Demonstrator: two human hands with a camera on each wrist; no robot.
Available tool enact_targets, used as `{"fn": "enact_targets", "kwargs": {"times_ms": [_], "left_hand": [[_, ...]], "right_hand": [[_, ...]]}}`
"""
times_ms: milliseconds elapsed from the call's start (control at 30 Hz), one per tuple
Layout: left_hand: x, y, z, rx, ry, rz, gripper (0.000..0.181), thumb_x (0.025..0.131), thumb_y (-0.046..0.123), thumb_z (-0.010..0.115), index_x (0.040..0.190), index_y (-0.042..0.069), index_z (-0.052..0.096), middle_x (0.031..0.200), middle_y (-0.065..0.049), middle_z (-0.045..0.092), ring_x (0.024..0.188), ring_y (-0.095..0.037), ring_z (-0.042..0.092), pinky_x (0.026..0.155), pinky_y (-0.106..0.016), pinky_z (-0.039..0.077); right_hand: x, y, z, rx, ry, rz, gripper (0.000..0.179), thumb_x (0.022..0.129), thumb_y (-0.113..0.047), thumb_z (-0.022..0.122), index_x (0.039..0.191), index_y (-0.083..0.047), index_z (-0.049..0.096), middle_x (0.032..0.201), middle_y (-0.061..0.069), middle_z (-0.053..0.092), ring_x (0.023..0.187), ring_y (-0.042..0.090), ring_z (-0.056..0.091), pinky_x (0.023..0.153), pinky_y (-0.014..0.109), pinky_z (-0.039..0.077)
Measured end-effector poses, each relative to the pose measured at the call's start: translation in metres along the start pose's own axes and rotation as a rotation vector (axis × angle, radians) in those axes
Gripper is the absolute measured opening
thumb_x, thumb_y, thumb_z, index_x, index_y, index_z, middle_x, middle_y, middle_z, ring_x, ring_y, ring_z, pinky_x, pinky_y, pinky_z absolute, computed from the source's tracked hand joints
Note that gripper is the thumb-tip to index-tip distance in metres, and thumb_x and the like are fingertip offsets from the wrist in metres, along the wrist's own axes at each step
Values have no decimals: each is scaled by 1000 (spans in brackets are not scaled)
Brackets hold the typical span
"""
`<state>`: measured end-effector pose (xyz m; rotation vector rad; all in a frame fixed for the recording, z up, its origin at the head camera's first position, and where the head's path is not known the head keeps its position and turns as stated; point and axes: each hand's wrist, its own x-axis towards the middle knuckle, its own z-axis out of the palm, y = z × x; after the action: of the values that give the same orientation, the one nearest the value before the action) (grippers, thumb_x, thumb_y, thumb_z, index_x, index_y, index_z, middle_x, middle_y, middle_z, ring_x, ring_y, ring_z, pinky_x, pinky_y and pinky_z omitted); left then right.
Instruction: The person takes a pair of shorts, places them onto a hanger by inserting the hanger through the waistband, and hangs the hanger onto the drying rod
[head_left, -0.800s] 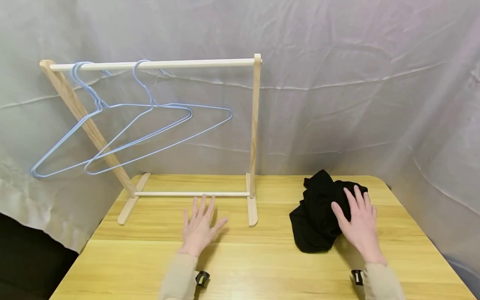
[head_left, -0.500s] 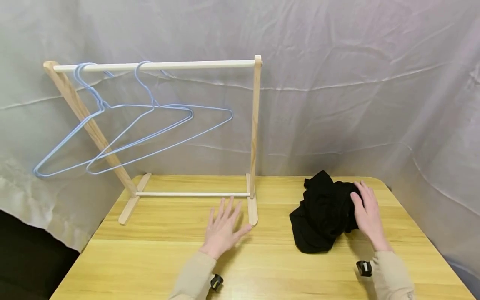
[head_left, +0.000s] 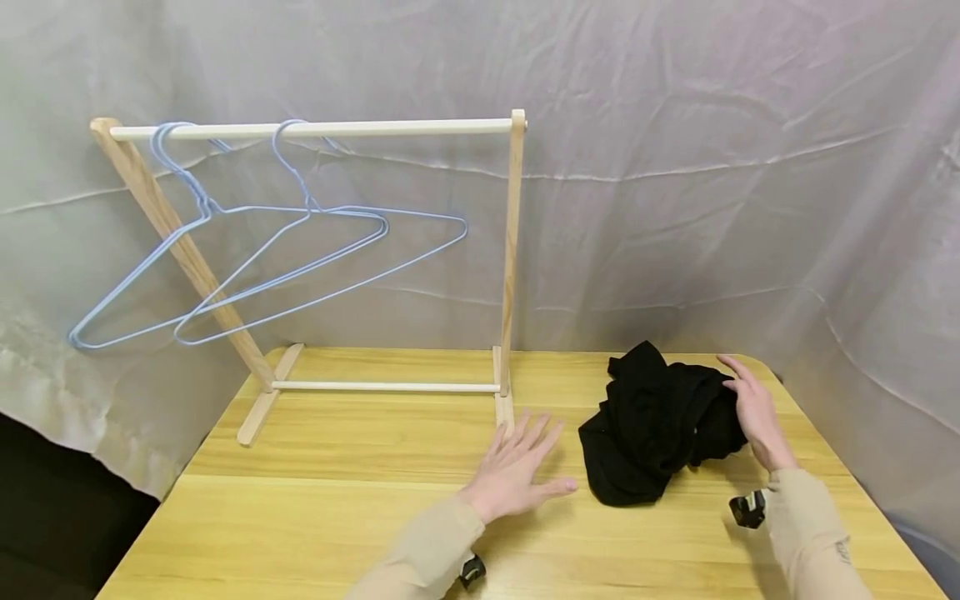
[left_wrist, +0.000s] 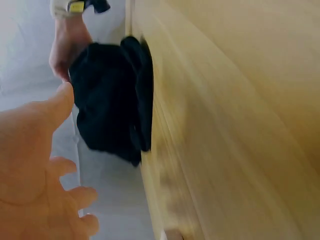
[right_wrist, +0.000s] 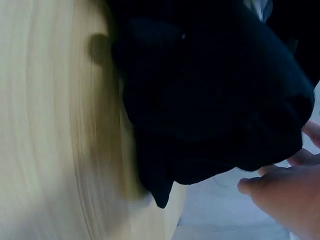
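A crumpled black cloth (head_left: pixel 652 425) lies in a heap on the right part of the wooden table. The kind of garment cannot be made out; in the left wrist view the black cloth (left_wrist: pixel 107 97) shows as a rounded bundle. At its right side is my right hand (head_left: pixel 759 417), its fingertips by the cloth's edge and partly hidden behind it in the right wrist view. My left hand (head_left: pixel 513 475) is spread over the table to the left of the cloth, apart from it and holding nothing.
A wooden rack (head_left: pixel 512 250) stands at the back left, its right foot just beyond my left fingers. Several blue wire hangers (head_left: pixel 337 292) hang from its top rail (head_left: pixel 405 127). Grey curtains (head_left: pixel 675 208) enclose the back and sides of the table (head_left: pixel 315 517).
My left hand has moved right, from before the rack toward the cloth. My right hand has slid off the cloth's top to its right side. The cloth's right part has bulged slightly rightward.
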<state>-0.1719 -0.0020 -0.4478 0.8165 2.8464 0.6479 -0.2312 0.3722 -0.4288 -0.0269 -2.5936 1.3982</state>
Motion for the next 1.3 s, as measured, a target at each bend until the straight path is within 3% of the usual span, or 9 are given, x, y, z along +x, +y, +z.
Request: {"fn": "enact_targets", "kwargs": {"times_ms": [67, 367, 533, 667, 833, 1000, 1067, 1233, 1300], "left_hand": [[4, 6, 2, -17, -16, 21, 82, 96, 64, 52, 162, 32, 16, 170, -1, 15, 159, -28, 8, 126, -58, 9], [25, 25, 8, -82, -70, 109, 84, 96, 67, 50, 160, 42, 2, 170, 9, 10, 160, -23, 7, 127, -55, 11], [36, 34, 12, -104, -99, 197, 87, 97, 62, 53, 162, 35, 3, 171, 6, 7, 159, -23, 8, 127, -53, 15], [42, 43, 16, -84, -153, 267, 87, 97, 60, 54, 162, 35, 0, 172, 2, 5, 159, -23, 8, 128, -47, 15], [46, 54, 19, -61, -229, 282, 85, 98, 60, 53, 161, 39, 0, 172, 1, 3, 159, -23, 10, 129, -40, 16], [51, 61, 22, -54, -281, 274, 82, 98, 60, 52, 160, 43, 1, 171, 1, 4, 159, -20, 10, 129, -39, 15], [54, 63, 25, -61, -297, 270, 81, 98, 60, 51, 159, 44, 1, 171, 2, 4, 159, -19, 10, 129, -39, 15], [59, 66, 29, -84, -321, 237, 78, 98, 61, 51, 158, 48, 3, 171, 5, 5, 159, -16, 11, 128, -40, 17], [61, 67, 30, -82, -312, 223, 77, 98, 60, 52, 159, 46, 6, 171, 5, 8, 157, -14, 16, 126, -40, 22]], "right_hand": [[3, 3, -3, 17, -27, 21, 53, 106, -17, 23, 158, -4, 24, 164, 26, 17, 153, 39, 10, 126, 42, 7], [16, 15, -10, -12, -99, 14, 58, 100, -7, 28, 157, -3, 27, 166, 20, 20, 153, 30, 13, 104, 5, 18], [21, 20, -11, -18, -146, 1, 65, 91, 4, 34, 155, 1, 29, 159, 24, 31, 134, -1, 37, 85, 0, 25], [24, 25, -10, -14, -176, -17, 68, 87, 8, 36, 154, 3, 30, 152, 27, 35, 107, -20, 33, 85, 2, 28], [24, 29, -11, 22, -219, -13, 64, 93, 5, 33, 157, 1, 27, 155, 30, 29, 113, -19, 33, 87, 0, 28], [24, 31, -14, -25, -257, 19, 56, 100, -1, 30, 155, 7, 23, 155, 37, 26, 138, 15, 37, 87, 0, 27], [24, 32, -15, -57, -262, 31, 53, 102, -3, 29, 153, 10, 23, 154, 38, 27, 136, 23, 38, 86, 0, 27], [24, 32, -16, -118, -247, 47, 49, 103, -6, 34, 148, 14, 28, 148, 40, 33, 109, -12, 36, 83, 4, 29], [24, 31, -15, -133, -241, 54, 49, 104, -7, 36, 147, 14, 29, 146, 41, 35, 109, -8, 39, 84, 6, 30]]}}
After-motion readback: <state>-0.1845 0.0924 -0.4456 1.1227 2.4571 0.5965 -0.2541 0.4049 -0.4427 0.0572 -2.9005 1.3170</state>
